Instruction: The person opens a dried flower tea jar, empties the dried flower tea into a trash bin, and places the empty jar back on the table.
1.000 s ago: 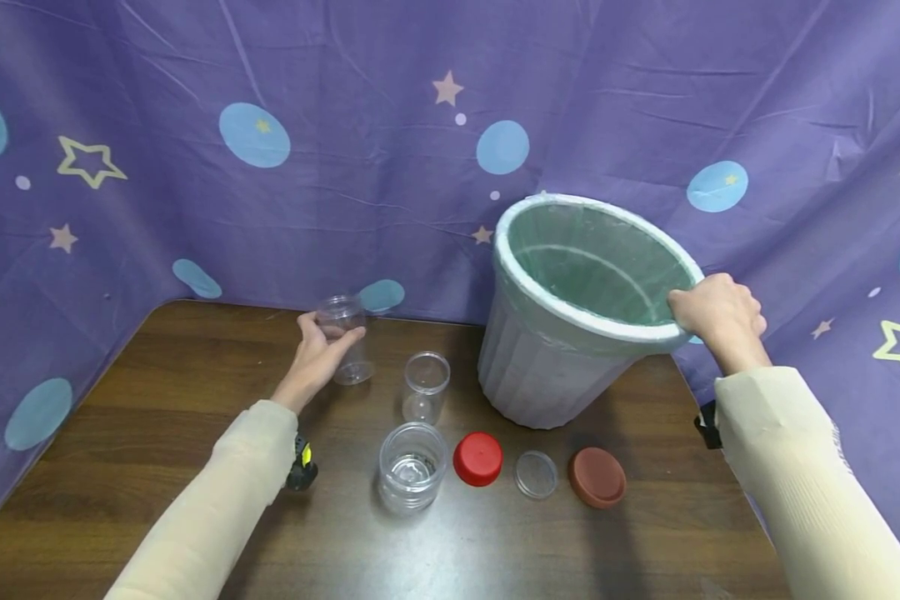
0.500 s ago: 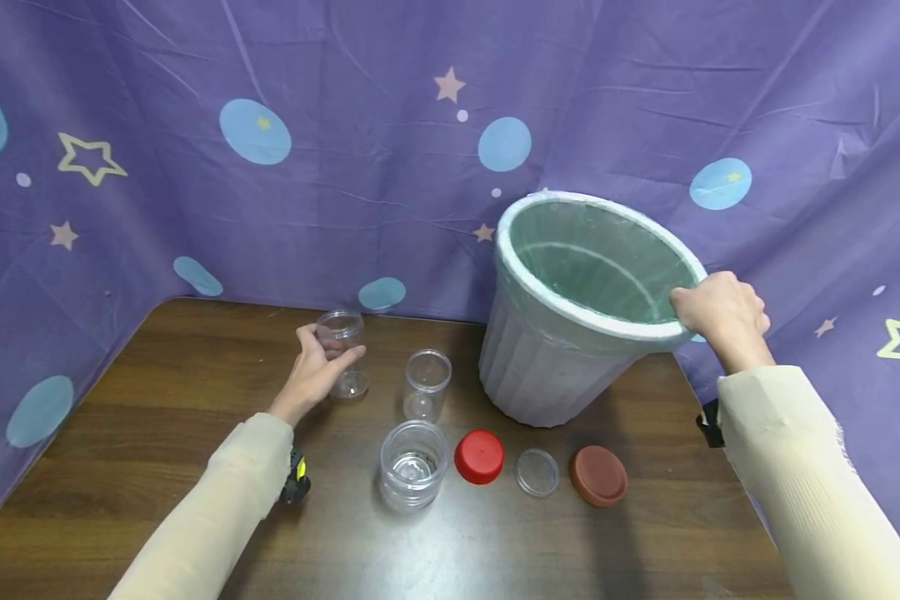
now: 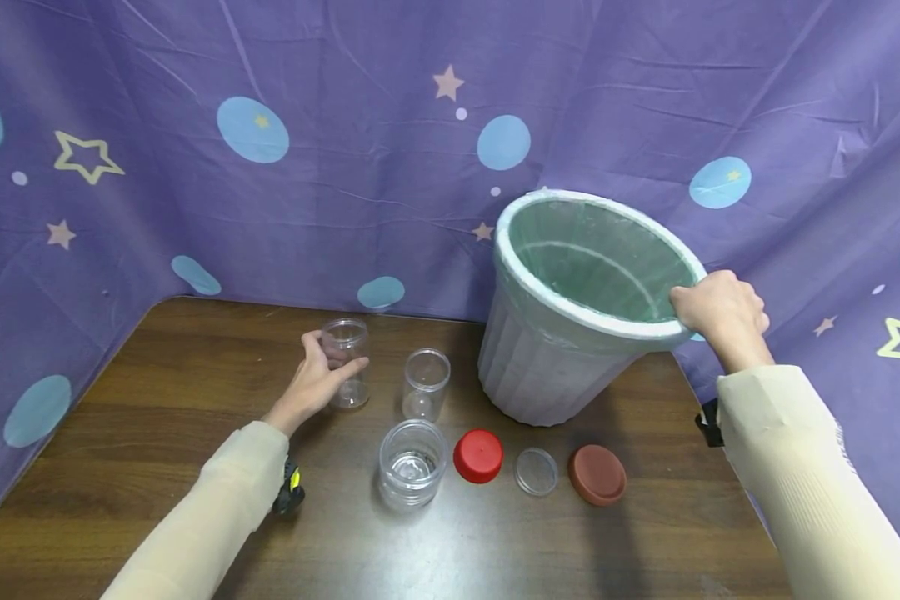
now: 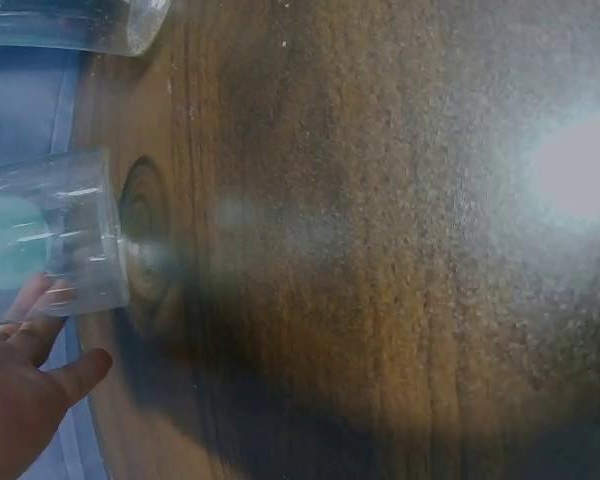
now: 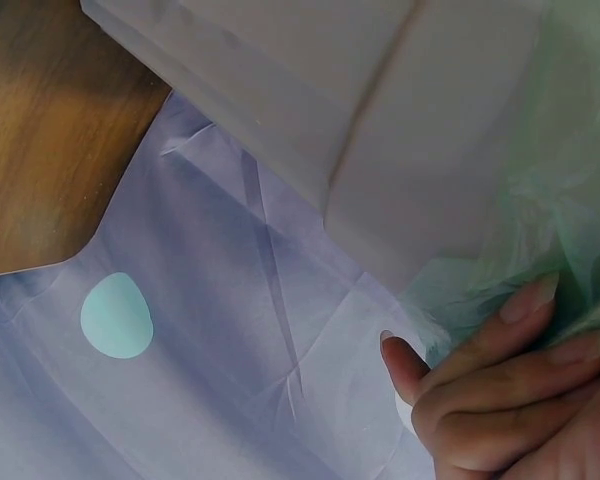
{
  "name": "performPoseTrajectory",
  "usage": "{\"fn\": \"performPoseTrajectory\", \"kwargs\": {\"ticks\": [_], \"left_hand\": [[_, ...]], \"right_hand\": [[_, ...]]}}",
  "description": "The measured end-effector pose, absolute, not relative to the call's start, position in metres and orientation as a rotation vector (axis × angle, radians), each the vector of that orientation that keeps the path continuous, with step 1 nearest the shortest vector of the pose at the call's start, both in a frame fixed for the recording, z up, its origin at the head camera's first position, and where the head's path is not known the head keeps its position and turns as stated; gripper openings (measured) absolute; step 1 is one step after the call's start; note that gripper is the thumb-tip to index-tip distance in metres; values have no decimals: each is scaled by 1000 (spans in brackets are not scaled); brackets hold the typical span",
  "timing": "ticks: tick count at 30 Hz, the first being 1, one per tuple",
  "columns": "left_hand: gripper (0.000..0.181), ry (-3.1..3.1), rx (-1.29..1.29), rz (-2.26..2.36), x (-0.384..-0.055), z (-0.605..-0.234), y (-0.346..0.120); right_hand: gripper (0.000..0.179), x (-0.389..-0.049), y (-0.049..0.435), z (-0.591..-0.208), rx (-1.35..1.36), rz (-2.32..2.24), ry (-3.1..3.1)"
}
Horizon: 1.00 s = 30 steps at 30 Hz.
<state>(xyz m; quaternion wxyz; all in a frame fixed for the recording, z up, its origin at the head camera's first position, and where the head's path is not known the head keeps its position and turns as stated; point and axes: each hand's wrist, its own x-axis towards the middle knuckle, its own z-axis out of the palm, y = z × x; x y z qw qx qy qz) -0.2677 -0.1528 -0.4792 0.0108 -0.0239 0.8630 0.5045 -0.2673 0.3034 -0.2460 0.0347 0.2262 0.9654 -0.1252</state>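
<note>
In the head view my left hand [image 3: 313, 385] is around a clear plastic jar [image 3: 352, 386], fingers behind and thumb across the front. The jar is upright and lidless; whether its base touches the table is hard to tell. The left wrist view shows its lower end [image 4: 85, 240] close to the wood. At the right, my right hand [image 3: 722, 317] grips the rim of a grey trash can [image 3: 543, 375] lined with a green bag, which leans toward that hand. Another clear jar [image 3: 424, 400] and a wider clear jar [image 3: 411, 492] stand between the hands.
A red lid [image 3: 479, 457], a clear lid [image 3: 536, 472] and a brown lid [image 3: 597, 476] lie in a row in front of the trash can. The wooden table [image 3: 172, 400] ends at a purple patterned curtain [image 3: 390, 167] behind.
My left hand has brought its clear jar down and slightly toward me, closer to the other jars. The right hand and the tilted trash can have stayed put.
</note>
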Motion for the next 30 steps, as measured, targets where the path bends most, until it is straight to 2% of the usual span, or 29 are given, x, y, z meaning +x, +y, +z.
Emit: {"fn": "performPoseTrajectory", "kwargs": {"ticks": [20, 30], "left_hand": [[85, 2698, -7, 1449, -254, -474, -152], [83, 2756, 145, 1320, -248, -470, -155]], "right_hand": [[66, -267, 304, -247, 693, -390, 2971], [67, -267, 304, -246, 706, -392, 2962]]}}
